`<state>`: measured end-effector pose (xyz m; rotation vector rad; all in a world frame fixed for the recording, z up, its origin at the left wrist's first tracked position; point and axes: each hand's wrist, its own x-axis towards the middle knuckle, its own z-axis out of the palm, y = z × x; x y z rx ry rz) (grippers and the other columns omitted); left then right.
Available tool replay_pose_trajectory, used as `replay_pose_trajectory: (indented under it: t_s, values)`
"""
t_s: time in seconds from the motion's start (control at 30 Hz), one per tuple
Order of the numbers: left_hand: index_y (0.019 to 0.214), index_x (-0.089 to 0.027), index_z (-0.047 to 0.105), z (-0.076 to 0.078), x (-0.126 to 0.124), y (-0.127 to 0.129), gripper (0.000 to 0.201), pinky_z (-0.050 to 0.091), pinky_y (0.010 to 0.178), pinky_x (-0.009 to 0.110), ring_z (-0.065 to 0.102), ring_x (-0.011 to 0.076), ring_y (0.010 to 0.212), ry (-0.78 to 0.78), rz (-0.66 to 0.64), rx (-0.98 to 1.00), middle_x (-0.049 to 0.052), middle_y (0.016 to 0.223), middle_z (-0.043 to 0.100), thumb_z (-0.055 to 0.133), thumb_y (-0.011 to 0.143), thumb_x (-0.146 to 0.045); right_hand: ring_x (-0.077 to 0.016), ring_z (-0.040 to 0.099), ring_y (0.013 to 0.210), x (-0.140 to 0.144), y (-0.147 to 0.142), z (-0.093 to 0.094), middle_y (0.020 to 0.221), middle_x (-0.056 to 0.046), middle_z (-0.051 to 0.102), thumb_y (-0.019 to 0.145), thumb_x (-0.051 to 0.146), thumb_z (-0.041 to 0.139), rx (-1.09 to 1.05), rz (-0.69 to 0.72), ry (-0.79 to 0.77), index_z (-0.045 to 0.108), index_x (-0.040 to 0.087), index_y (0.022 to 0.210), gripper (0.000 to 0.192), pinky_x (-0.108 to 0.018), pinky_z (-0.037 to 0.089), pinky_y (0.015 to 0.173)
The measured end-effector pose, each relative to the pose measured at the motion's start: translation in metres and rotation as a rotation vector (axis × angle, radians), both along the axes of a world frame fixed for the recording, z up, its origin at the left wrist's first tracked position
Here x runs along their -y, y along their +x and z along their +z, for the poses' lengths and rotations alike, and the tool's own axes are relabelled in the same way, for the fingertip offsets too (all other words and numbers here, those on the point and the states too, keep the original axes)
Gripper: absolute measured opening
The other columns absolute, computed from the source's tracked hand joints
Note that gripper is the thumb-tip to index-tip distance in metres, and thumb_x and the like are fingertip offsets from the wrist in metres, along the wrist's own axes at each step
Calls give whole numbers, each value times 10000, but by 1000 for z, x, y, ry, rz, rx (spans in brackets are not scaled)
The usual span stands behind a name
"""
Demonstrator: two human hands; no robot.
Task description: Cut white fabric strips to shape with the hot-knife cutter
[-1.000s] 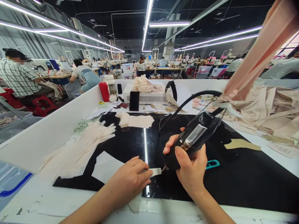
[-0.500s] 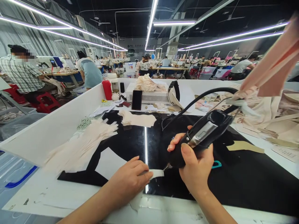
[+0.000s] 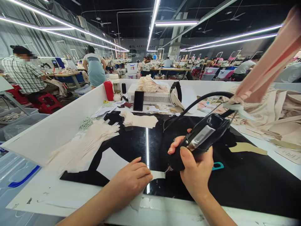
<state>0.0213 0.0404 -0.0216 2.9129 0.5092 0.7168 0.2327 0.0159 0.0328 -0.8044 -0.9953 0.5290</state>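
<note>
- On the black work surface [image 3: 235, 182] near the front edge of the white-walled table [image 3: 58, 125]: a small pale strip of fabric [image 3: 157, 174], lying flat just beside a reflected light line.
- Left hand [image 3: 131, 179]: fingers curled down and pressed on the strip's left end, pinning it to the surface.
- Right hand [image 3: 196, 171]: wrapped closed around a black corded handheld tool [image 3: 199, 139], thumb on top; the tool's metal tip [image 3: 168, 169] sat at the strip's right end, touching or nearly so, which could not be told.
- Cord [image 3: 199, 100]: arched up from the tool's rear toward hanging pink fabric bands [image 3: 268, 66] at upper right.
- Step judged in hand: working the strip's end with the tool tip while the other hand steadied it.
- Next move judged to call for: a firm hold on the strip and fine control of the tip along the edge.
- Nearby: stacks of cream cut pieces [image 3: 94, 138], a teal clip [image 3: 217, 165], a phone [image 3: 138, 100] propped against a white box [image 3: 150, 97], a red bottle [image 3: 108, 90].
- Background: other people seated at benches.
</note>
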Motion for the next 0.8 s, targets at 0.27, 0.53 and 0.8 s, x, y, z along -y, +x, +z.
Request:
replay_pose_trajectory:
  t_s: [0.27, 0.53, 0.8]
  values:
    - [1272, -183, 622, 11, 6, 5, 303, 455, 1185, 534, 662, 186, 989, -12, 38, -78, 37, 1042, 670, 498, 1039, -35, -141, 671, 658, 1, 0, 0, 866, 43, 716, 916, 276, 778, -5, 2, 14, 590, 289, 1089, 256, -308, 552, 628]
    - [1251, -193, 636, 7, 8, 5, 290, 440, 1193, 564, 657, 185, 992, -11, 50, -92, 36, 1069, 659, 502, 1042, -45, -144, 662, 667, 0, 1, 1, 866, 38, 702, 918, 299, 779, 2, 7, 9, 584, 287, 1103, 269, -305, 554, 638]
    - [1274, -193, 636, 7, 8, 6, 293, 451, 1189, 531, 670, 190, 1018, -5, 45, -91, 36, 1089, 669, 552, 1029, -56, -150, 639, 655, -6, -11, 6, 868, 34, 685, 920, 340, 770, -60, 59, -7, 570, 301, 1198, 345, -320, 543, 645]
